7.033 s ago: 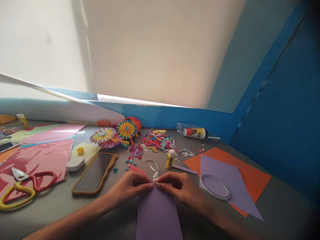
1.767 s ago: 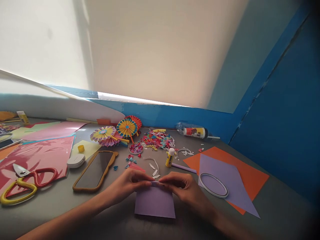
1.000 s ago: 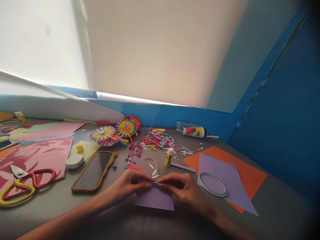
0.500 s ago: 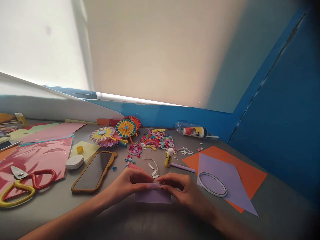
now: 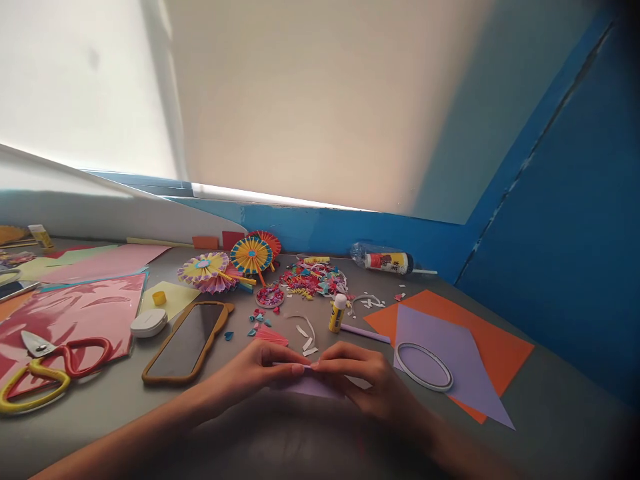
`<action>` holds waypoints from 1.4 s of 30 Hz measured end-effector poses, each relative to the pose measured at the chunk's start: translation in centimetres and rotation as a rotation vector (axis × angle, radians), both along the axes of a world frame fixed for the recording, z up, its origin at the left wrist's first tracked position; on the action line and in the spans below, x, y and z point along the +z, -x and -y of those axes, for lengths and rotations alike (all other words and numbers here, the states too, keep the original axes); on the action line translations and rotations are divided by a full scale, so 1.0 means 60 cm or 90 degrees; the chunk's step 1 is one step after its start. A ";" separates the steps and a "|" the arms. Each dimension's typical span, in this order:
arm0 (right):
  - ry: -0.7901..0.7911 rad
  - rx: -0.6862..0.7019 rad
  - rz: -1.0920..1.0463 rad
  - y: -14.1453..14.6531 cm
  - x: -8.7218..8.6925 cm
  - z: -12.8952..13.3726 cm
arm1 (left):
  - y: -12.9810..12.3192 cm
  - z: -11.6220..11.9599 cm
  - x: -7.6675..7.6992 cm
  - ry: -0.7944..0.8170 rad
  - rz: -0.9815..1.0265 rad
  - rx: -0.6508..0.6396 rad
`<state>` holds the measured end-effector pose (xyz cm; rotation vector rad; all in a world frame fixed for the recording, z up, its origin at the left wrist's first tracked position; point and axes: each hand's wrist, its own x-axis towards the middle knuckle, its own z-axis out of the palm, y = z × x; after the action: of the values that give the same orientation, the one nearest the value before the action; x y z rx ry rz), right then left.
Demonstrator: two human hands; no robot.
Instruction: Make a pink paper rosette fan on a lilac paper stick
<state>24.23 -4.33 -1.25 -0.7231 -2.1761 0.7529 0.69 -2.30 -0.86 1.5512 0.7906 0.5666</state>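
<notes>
A small purple paper (image 5: 313, 385) is held level just above the table by both hands. My left hand (image 5: 267, 365) pinches its far edge, thumb along the top. My right hand (image 5: 363, 373) pinches the same edge, its fingertips close to the left thumb. That edge looks narrowly folded or rolled, though the fingers hide most of it. Just beyond the hands stand a yellow glue stick (image 5: 337, 313) and a rolled purple paper tube (image 5: 366, 333). White paper scraps (image 5: 307, 344) lie in front of the fingers.
Red-and-yellow scissors (image 5: 55, 367), a phone (image 5: 187, 343) and a white case (image 5: 149, 323) lie left. Orange paper (image 5: 500, 340), a purple sheet (image 5: 470, 380) and a tape ring (image 5: 445, 383) lie right. Paper fans (image 5: 251, 255), colourful scraps (image 5: 315, 279) and a glue bottle (image 5: 387, 262) are behind.
My left thumb has shifted right along the paper's far edge. My right fingers have closed in at that edge, and the purple paper's near side has tilted.
</notes>
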 end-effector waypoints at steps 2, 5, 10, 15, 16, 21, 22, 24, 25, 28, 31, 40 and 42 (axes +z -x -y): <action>-0.023 0.019 0.008 -0.002 -0.002 -0.001 | 0.000 0.001 0.002 0.017 0.011 0.003; 0.003 0.007 0.000 0.002 0.002 0.000 | 0.000 0.002 0.003 0.014 0.035 0.009; 0.170 -0.098 -0.022 0.012 0.017 0.004 | 0.000 0.001 -0.001 -0.064 0.013 0.054; 0.213 -0.119 -0.003 0.014 0.023 0.005 | -0.004 0.002 -0.008 -0.059 0.007 0.070; 0.206 -0.121 0.001 0.014 0.024 0.005 | -0.005 0.003 -0.009 -0.055 0.005 0.067; 0.147 -0.159 -0.014 0.013 0.015 0.000 | -0.008 0.010 -0.009 -0.083 -0.023 0.011; 0.140 -0.170 -0.021 0.013 0.012 -0.002 | -0.009 0.012 -0.009 -0.078 -0.021 -0.002; 0.128 -0.187 -0.042 0.014 0.007 -0.006 | -0.011 0.014 -0.011 -0.033 0.009 -0.019; 0.110 -0.192 -0.058 0.015 0.004 -0.007 | -0.012 0.015 -0.012 0.000 0.032 -0.026; -0.008 -0.195 -0.064 0.017 0.000 -0.007 | -0.014 0.012 -0.015 0.076 0.089 -0.016; -0.135 -0.163 0.034 0.020 -0.004 -0.001 | -0.013 0.007 -0.016 0.104 0.107 0.013; -0.171 -0.124 0.216 0.035 -0.018 0.007 | -0.021 0.012 -0.027 0.099 0.146 0.015; -0.172 -0.116 0.207 0.037 -0.018 0.008 | -0.023 0.013 -0.030 0.101 0.152 0.014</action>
<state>21.98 -4.82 -2.36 -0.9360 -2.3960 0.2520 2.10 -3.08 -2.65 1.3038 0.6544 0.6751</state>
